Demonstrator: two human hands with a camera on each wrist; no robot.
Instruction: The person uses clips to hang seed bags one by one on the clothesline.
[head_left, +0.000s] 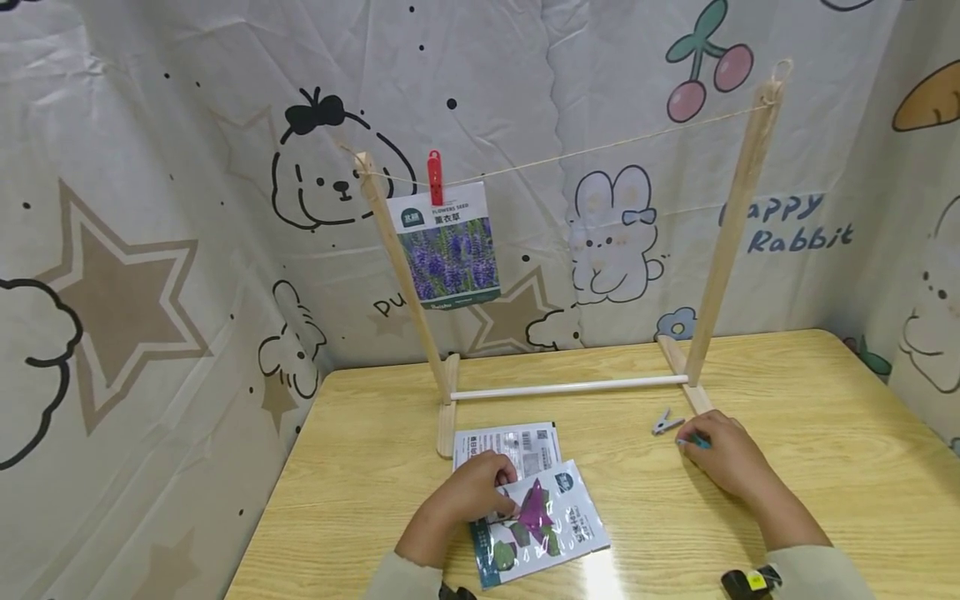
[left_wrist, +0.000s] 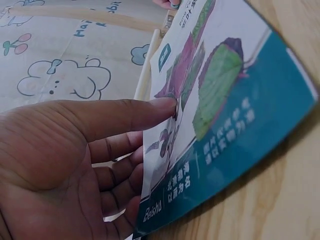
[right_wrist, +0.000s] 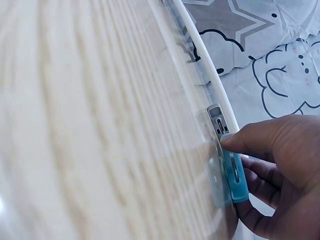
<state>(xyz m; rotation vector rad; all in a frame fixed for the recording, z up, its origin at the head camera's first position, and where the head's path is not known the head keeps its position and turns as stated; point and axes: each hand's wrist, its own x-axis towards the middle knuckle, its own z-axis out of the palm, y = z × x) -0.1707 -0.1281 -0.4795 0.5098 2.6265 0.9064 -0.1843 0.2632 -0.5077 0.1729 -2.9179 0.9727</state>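
My left hand pinches the edge of a seed packet with purple and green leaves on its front, thumb on top and fingers beneath. In the left wrist view the packet is tilted up from the table. It overlaps a second packet, which lies with its printed text side up. At the right, my right hand holds a teal clothespin between thumb and fingers, low at the tabletop. A grey clothespin lies just beside those fingers.
A wooden frame with two posts and a white crossbar stands at the back. Along its string, a red clothespin holds a packet with purple flowers. A printed cloth hangs behind the table.
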